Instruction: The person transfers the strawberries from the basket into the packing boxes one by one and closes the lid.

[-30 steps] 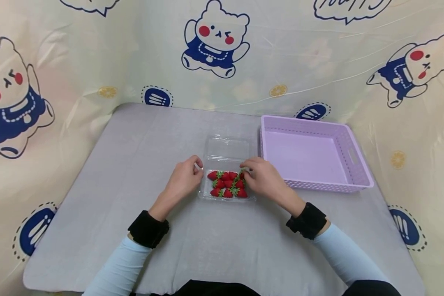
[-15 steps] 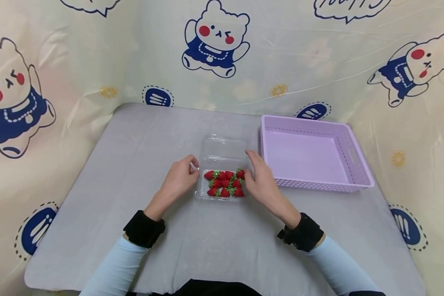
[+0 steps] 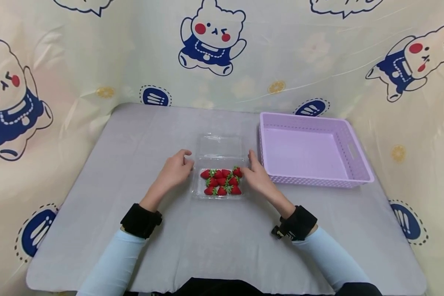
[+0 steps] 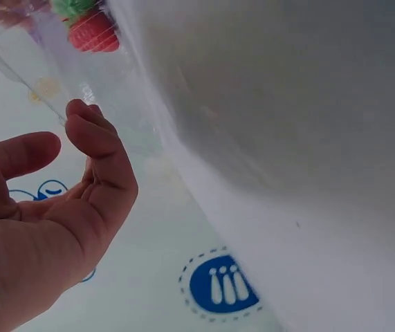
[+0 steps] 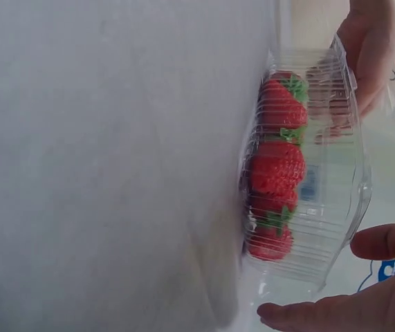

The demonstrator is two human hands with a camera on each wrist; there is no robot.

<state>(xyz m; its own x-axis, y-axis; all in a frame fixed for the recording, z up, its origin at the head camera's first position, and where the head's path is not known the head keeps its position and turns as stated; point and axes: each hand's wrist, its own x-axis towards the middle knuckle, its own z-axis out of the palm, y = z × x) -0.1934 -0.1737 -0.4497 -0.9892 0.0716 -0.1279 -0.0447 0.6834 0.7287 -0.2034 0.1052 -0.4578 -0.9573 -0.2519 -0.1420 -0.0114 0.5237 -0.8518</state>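
Note:
A clear plastic clamshell box [image 3: 195, 186] lies on the cloth-covered table, its lid [image 3: 220, 146] folded back flat toward the far side. Several red strawberries [image 3: 222, 181] with green leaves sit in rows in its near half. My left hand [image 3: 175, 168] is at the box's left side, fingers bent with the tips right at the rim; in the left wrist view its thumb [image 4: 34, 153] stands apart from them. On the right side is my right hand [image 3: 259, 176], index finger raised and thumb against the box edge. The right wrist view shows that thumb [image 5: 382, 241] at the rim.
A shallow lilac basket [image 3: 299, 150] stands at the back right, its near left corner close to my right hand. The grey tabletop [image 3: 96, 197] extends around the box, with a patterned curtain [image 3: 133, 49] behind and on both sides.
The box with its strawberries has slid a little to the left, both hands moving along with it. My right hand's fingers have come off the top-right strawberry to the box's right side.

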